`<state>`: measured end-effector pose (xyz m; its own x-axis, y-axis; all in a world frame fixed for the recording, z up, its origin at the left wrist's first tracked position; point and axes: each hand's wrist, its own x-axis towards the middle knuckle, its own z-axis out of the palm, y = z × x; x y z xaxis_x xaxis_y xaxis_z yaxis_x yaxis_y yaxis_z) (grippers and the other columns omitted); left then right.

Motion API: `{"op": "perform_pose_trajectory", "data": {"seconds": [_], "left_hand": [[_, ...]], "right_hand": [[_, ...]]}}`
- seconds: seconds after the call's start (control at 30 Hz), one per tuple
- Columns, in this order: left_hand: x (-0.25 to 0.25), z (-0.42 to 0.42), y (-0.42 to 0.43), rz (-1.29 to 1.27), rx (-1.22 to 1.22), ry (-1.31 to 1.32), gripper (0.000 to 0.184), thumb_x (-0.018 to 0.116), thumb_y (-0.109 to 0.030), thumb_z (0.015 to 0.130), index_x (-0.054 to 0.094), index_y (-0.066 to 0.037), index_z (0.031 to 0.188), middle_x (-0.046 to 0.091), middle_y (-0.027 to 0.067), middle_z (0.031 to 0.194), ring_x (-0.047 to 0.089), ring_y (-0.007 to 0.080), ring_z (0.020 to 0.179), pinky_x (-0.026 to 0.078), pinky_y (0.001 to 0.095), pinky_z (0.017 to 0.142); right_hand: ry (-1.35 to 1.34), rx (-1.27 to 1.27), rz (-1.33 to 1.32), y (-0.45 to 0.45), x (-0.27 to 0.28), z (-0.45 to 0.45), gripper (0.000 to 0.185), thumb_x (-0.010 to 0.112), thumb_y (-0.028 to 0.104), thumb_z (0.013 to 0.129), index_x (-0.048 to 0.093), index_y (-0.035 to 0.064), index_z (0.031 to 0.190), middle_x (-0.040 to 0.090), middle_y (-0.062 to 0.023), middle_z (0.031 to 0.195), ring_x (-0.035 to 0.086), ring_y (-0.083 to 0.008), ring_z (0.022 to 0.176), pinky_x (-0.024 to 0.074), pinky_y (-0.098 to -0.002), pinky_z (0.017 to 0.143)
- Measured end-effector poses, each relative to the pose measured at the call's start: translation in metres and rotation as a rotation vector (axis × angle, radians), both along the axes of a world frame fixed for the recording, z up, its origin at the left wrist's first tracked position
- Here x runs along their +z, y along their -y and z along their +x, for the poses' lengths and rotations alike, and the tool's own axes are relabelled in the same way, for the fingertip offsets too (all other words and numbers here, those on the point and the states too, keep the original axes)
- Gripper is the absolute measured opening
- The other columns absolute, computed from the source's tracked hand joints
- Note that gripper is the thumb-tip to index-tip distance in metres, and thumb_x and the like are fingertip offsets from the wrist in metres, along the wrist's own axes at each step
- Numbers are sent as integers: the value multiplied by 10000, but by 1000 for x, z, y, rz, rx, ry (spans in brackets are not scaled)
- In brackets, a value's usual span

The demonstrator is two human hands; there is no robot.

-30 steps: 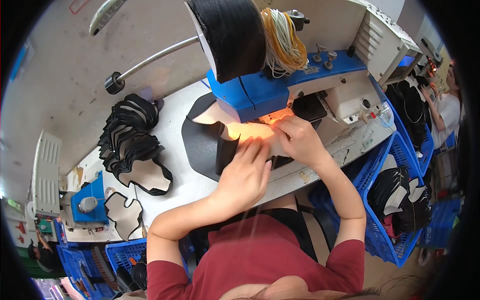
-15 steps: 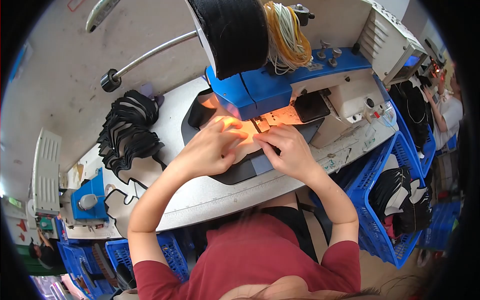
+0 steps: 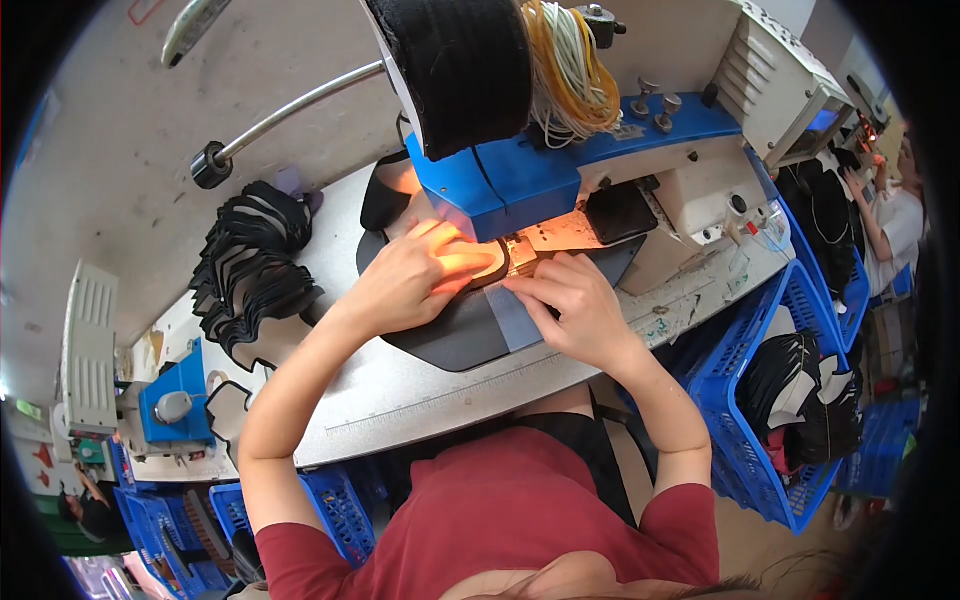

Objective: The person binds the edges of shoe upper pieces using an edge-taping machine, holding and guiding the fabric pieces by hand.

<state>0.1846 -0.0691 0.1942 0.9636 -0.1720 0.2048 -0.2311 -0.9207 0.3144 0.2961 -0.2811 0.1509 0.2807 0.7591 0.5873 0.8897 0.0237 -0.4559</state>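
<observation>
Under the lit blue machine head [image 3: 495, 190] lies a pale piece with a black edge [image 3: 492, 262]. My left hand [image 3: 408, 280] bends over this piece, its fingertips on the lit surface left of the working point. My right hand [image 3: 570, 305] is just right of the piece's rounded end, thumb and fingers drawn together; what they hold, if anything, is too small to tell. Beneath both lies a dark plate [image 3: 450, 340] on the metal table [image 3: 400, 400]. A black flap of material [image 3: 382, 200] stands up behind my left hand.
A stack of black-edged pieces [image 3: 250, 270] lies at the left, near a small blue machine [image 3: 178, 400]. A large black roll [image 3: 455, 75] hangs above. Blue crates [image 3: 715, 400] stand at the right, with another person [image 3: 893, 225] beyond.
My left hand has moved from the table's middle up and left, lifting its wrist off the piece. My right hand has drawn slightly toward me. The pale piece has shifted and turned, showing its rounded end.
</observation>
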Motion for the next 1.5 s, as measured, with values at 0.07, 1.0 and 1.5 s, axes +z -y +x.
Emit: {"op": "perform_pose_trajectory", "data": {"seconds": [0.07,1.0,1.5], "left_hand": [[0,1,-3,25,-1,5,343,650,-109,790,688,-163,1127,598,105,1044,554,315,966,469,402,846],[-5,-12,47,97,349,-9,383,572,-207,896,585,-10,1225,530,226,1180,493,408,1121,444,442,945],[-4,-19,81,54,358,-51,473,543,-218,857,523,98,1208,497,332,1224,485,493,1152,400,501,1002]], "right_hand": [[-6,-5,3,4,0,-2,207,664,48,751,716,59,952,568,-37,733,546,-223,720,412,-346,688],[-109,-28,91,23,-4,-7,181,694,-2,743,724,51,914,543,-31,699,511,-206,675,383,-335,678],[-155,-80,2,1,9,-16,302,627,19,780,636,57,1079,596,-90,903,565,-273,885,408,-381,774]]}}
